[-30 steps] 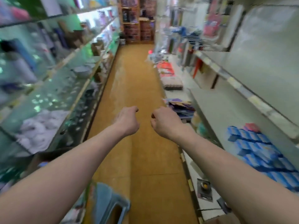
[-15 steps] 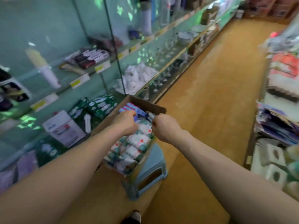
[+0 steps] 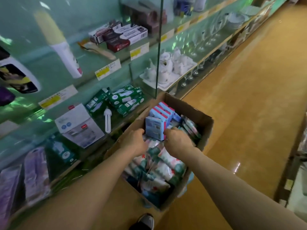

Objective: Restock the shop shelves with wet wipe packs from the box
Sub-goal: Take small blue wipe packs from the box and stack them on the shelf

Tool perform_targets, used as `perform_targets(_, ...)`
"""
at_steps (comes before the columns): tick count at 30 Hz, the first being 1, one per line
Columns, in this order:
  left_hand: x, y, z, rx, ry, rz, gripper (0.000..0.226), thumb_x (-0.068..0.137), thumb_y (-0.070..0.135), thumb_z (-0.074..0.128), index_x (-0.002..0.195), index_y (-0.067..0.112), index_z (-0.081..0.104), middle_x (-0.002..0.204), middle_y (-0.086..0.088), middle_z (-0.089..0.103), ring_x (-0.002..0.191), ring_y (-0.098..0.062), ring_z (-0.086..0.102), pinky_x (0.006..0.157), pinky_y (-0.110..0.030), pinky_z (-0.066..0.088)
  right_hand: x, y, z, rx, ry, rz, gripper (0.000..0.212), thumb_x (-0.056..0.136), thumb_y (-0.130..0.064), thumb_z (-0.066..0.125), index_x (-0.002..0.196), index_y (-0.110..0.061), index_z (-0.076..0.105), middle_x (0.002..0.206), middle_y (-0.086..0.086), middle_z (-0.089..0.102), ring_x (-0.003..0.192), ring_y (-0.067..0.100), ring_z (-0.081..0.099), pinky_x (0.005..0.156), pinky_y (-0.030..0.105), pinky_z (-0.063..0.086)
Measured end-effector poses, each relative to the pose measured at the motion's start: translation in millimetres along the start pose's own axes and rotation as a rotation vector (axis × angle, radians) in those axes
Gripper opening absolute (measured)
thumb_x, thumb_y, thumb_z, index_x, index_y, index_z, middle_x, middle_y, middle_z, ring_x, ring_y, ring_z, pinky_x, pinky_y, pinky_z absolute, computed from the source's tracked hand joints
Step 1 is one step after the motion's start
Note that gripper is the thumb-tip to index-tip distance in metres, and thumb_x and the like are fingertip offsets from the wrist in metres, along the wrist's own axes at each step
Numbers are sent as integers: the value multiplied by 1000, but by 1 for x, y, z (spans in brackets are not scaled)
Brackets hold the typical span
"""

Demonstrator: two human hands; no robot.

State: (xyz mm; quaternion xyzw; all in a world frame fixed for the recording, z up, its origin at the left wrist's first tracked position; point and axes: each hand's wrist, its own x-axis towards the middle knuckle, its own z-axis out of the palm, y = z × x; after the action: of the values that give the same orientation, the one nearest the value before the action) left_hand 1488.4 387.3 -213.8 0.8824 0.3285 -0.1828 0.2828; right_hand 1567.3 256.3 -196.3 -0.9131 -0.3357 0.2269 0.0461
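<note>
A: Both arms are reaching down into the box [image 3: 196, 113], which sits open-topped against the foot of the glass shelves [image 3: 116, 63].

B: And the hands?

A: The right hand [image 3: 177, 141] is curled, fingers hooked onto the pink right edge of a blue pack [image 3: 155, 128]. The left hand [image 3: 134, 141] is knuckles-up just beside that pack's left edge, fingers tucked under and out of sight. I cannot tell if it grips or only touches.

B: So the pack sits between the two hands?

A: Yes, standing upright, front of a row of the same blue packs [image 3: 163, 110] lined up toward the far corner of the box.

B: What else is in there?

A: Floral packs [image 3: 166, 165], white and teal, heaped in the near half under both wrists. More lie on edge along the right wall.

B: And the shelf side?

A: Green cartons [image 3: 126, 100] and a loose bulb [image 3: 107, 120] on the shelf just left of the box. A white tea set [image 3: 169, 65] is on a tray behind the glass divider, one bay along.

B: Underfoot?

A: Glossy yellow floor [image 3: 249, 97] running up the aisle on the right, and one dark shoe [image 3: 146, 221] at the bottom edge, near the box's closest corner.
</note>
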Motion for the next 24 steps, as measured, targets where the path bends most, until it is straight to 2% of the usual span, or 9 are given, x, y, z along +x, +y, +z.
perform_targets(2,21,-1,4,-35,-13,0,38,87,33,64,120,17,54,124,-8,60,108,-29,57,90,-39,49,24,-1,7,34,-2,21,39,94,-16,51,133,-11,47,129,15,47,115,34,50,93,39,45)
perform_targets(6,58,-1,13,-174,-54,-38,41,88,23,62,128,18,53,128,-7,60,111,-27,57,94,-37,48,69,-1,22,76,28,78,48,89,-11,59,134,-11,42,132,15,39,118,36,45,94,43,45)
perform_targets(11,86,-2,27,-440,-96,-133,36,90,17,59,125,16,54,119,-7,63,101,-25,60,80,-33,50,106,0,39,69,61,115,49,91,-14,58,136,-9,38,136,14,40,124,33,40,94,40,42)
perform_targets(13,93,-2,32,-601,-132,-210,32,93,26,57,123,13,55,114,-7,63,94,-25,61,74,-33,51,114,0,42,51,85,154,46,93,-20,57,135,-10,42,135,13,41,126,32,37,96,39,42)
perform_targets(15,99,-1,34,-775,-198,-303,40,93,42,54,120,14,58,106,-8,65,87,-23,63,68,-33,55,119,-1,43,22,80,160,40,93,-25,58,129,-11,50,130,13,45,123,31,40,95,39,43)
perform_targets(17,105,-2,35,-917,-285,-392,47,89,58,50,114,20,61,106,-9,67,89,-25,66,71,-37,57,118,-5,42,59,15,103,31,91,-31,57,116,-12,60,118,13,54,113,30,51,88,37,45)
perform_targets(19,110,-3,35,-1025,-345,-455,46,87,63,50,108,24,63,108,-10,67,90,-29,68,71,-41,58,114,-9,43,133,-49,24,27,91,-35,53,98,-12,65,103,12,61,98,29,59,77,34,48)
perform_targets(21,114,-6,37,-1047,-347,-491,43,89,54,54,110,18,65,106,-12,69,86,-29,69,62,-36,57,114,-7,43,149,41,-26,31,95,-34,48,100,-10,68,106,12,59,99,28,56,79,37,49)
perform_targets(24,114,-7,40,-1032,-310,-503,36,92,34,56,116,8,62,103,-15,69,75,-25,66,51,-31,52,125,7,42,97,248,64,30,97,-17,47,123,-7,57,127,13,48,119,31,42,92,40,43)
